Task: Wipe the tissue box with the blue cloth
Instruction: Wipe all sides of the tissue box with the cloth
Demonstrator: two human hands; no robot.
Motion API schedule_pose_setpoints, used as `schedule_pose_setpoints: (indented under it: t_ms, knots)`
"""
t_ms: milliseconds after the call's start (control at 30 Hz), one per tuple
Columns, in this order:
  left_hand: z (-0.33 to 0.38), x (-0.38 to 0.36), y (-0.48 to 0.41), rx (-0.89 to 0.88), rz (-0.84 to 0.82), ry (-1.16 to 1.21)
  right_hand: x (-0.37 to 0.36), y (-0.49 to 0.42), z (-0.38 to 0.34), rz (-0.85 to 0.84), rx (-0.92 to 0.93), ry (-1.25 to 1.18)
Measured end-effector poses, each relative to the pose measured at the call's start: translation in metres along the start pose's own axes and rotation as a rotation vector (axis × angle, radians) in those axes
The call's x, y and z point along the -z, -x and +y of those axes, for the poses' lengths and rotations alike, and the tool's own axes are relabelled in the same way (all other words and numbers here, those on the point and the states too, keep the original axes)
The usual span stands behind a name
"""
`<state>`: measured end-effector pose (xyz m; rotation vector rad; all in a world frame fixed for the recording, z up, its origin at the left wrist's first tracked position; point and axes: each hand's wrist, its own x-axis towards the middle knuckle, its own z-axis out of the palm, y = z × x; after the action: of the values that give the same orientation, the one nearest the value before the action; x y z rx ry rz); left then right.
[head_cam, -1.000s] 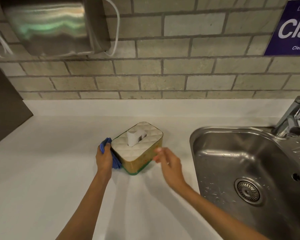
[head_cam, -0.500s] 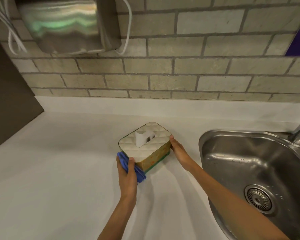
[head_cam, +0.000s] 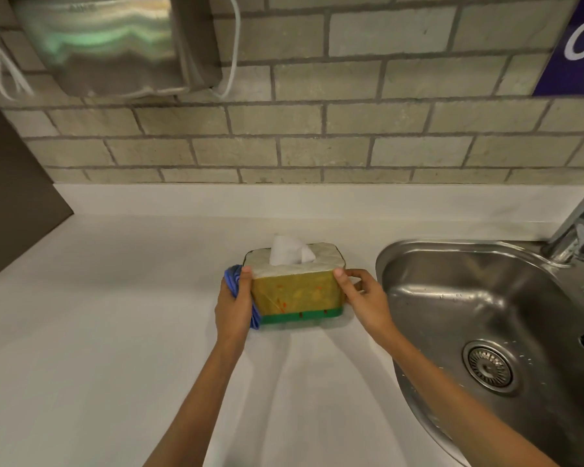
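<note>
**Inspector:** The tissue box [head_cam: 295,286] stood on the worktop [head_cam: 115,332], the sink [head_cam: 486,315] at its 3 o'clock. Left hand [head_cam: 233,308] gripped the bunched blue cloth [head_cam: 236,281] against the box's 9 o'clock end; right hand [head_cam: 361,298] clasped the opposite end.

**Assessor:** Advice?

**Inspector:** Brace firmly, sweep flat and avoid the tissue. Glossy sides, quilted top.

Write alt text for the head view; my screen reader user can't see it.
A left hand presses a blue cloth against a tissue box on a white counter, the right hand steadying its other end beside a steel sink.
</note>
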<state>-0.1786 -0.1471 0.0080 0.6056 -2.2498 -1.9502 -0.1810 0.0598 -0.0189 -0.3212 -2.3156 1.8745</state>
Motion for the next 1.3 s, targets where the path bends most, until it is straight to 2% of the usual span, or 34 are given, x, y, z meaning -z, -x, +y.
schedule_pose_setpoints:
  t_ms: [167,333,500,667,733,867,1067,1200,1300]
  knots:
    - [0.011,-0.002,-0.008,-0.06,-0.08,-0.172,0.012,0.012,-0.007,0.062,-0.032,0.054]
    - [0.025,-0.005,-0.021,-0.084,-0.096,-0.317,0.012,0.004,-0.011,0.058,-0.115,-0.003]
    - [0.036,-0.011,-0.036,-0.072,-0.121,-0.384,0.006,-0.02,-0.016,-0.033,-0.135,-0.102]
    - [0.04,-0.02,-0.038,-0.111,-0.083,-0.4,-0.003,-0.039,-0.011,-0.225,-0.23,-0.255]
    - [0.036,-0.021,-0.033,-0.196,-0.039,-0.402,-0.002,-0.043,-0.012,-0.285,-0.216,-0.258]
    - [0.023,-0.024,-0.017,-0.517,0.008,-0.432,0.0,-0.048,-0.009,-0.338,-0.224,-0.266]
    - [0.019,-0.035,0.002,-0.821,-0.029,-0.723,-0.001,-0.05,-0.01,-0.344,-0.277,-0.316]
    - [0.013,-0.041,0.01,-0.883,-0.089,-0.855,-0.002,-0.051,-0.009,-0.338,-0.254,-0.312]
    - [0.004,-0.034,0.009,-0.925,-0.071,-0.89,-0.003,-0.052,-0.009,-0.303,-0.26,-0.3]
